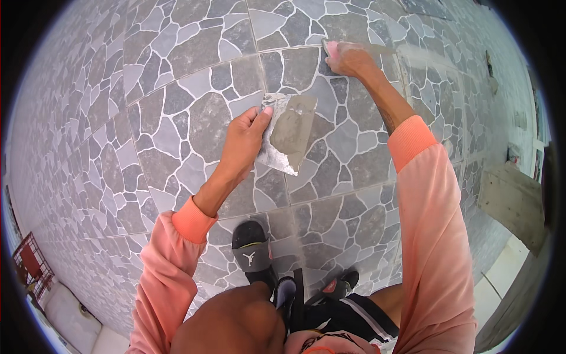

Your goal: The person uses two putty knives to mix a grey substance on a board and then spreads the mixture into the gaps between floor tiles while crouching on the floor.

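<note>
Grey stone-patterned floor (203, 121). Plate (273, 157) of paste (290, 130), gripped in left hand (243, 141), long axis near-to-far, near-left of right hand (349, 60). Latter closed on mostly hidden thin tool (325, 48).

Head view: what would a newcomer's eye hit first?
First, the pale plate smeared with grey paste, mid-picture in the left hand. Then the salmon sleeves, lower left and right, the right one leading up to the right hand near the top. Around them spreads the grey stone-patterned floor with pale lines.
</note>
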Demonstrator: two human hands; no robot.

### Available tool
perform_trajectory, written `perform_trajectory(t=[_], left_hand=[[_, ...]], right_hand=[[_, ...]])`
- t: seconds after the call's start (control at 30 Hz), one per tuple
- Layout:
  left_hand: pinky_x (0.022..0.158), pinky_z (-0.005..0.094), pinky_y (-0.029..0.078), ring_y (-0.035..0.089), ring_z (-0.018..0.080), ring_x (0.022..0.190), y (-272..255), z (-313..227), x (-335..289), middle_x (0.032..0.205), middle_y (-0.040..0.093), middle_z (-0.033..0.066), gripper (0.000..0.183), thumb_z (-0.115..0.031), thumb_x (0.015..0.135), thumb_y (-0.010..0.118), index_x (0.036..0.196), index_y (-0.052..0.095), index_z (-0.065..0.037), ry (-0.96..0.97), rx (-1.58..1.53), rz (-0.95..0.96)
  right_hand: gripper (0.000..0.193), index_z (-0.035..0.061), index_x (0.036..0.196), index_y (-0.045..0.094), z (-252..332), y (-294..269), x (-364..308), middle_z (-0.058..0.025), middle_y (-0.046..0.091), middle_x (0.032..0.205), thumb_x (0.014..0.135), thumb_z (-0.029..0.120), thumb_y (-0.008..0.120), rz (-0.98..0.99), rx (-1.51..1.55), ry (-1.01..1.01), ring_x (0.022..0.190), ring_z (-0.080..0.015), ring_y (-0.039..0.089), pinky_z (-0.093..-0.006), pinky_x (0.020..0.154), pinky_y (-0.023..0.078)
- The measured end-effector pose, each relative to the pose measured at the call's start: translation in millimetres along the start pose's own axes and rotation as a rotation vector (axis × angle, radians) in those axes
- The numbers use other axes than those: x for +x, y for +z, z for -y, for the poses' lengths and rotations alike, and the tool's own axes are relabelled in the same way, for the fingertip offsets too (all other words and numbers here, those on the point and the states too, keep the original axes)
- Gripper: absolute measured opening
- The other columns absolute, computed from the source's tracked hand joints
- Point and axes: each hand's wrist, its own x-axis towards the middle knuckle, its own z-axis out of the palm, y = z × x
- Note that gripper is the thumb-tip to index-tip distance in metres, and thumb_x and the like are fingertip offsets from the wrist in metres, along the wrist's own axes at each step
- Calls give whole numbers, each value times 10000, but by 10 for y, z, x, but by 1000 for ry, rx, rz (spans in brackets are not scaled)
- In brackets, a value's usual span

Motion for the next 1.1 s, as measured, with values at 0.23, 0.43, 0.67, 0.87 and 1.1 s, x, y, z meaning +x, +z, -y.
perform_trajectory(t=[0.23,0.43,0.67,0.87,1.1], left_hand=[[692,224,492,600,47,784,-58,-141,4,932,658,4,271,-270,1014,519,1064,622,-25,79,-117,-68],[708,228,497,609,58,799,-239,-75,-22,947,664,10,279,-264,1014,520,1077,622,-13,57,-76,-80],[606,211,437,514,21,683,-511,-127,-136,815,605,-31,257,-261,1010,537,953,628,-27,72,-107,-235],[591,223,428,486,27,664,-493,-212,-62,773,567,-43,242,-241,1014,526,884,596,-49,81,-173,-188],[627,228,437,507,32,699,-568,-270,119,810,586,-29,245,-235,1018,509,929,611,-32,194,-196,-241]], right_hand=[[644,-58,1185,604,-680,-386,96,-245,661,1063,861,491,513,55,178,172,833,-364,672,-433,659,545],[608,-98,1168,576,-1810,-130,399,-332,626,1073,902,440,482,-194,37,212,954,-434,642,-491,787,515],[491,-55,1088,634,-1258,104,420,-311,616,1133,891,368,484,-220,0,58,1085,-435,596,-483,960,452],[475,-66,1032,651,42,95,80,-299,639,1072,886,355,485,-197,190,-147,1041,-441,604,-484,939,464],[481,-53,965,647,503,27,-236,-134,658,905,889,418,591,93,806,-201,862,-221,621,-356,764,483]])
